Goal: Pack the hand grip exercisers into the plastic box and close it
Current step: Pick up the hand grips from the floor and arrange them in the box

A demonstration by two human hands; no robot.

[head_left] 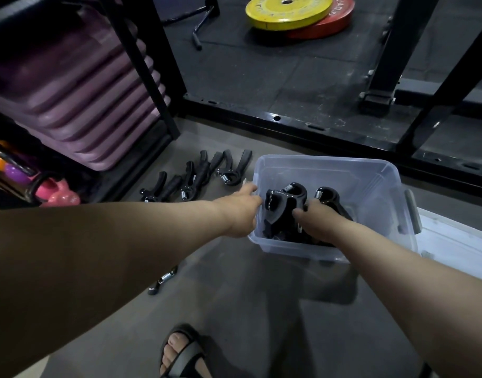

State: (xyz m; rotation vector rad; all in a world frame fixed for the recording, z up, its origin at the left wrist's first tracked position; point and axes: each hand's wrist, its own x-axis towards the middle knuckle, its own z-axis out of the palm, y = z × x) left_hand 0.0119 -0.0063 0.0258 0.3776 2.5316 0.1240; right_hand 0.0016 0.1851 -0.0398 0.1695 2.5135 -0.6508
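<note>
Yellow weight plate point(289, 9) lies half over red weight plate point(336, 24) on black rubber floor point(261, 72), far side. Purple step platforms point(84, 105) stacked left, behind black rack upright point(152, 64). Pink kettlebell point(59, 195) lower left. Sandalled foot point(182, 353) bottom centre.

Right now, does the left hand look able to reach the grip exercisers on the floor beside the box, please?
Probably yes: the left hand is at the plastic box, the floor exercisers lie just beyond it, nothing between.
</note>
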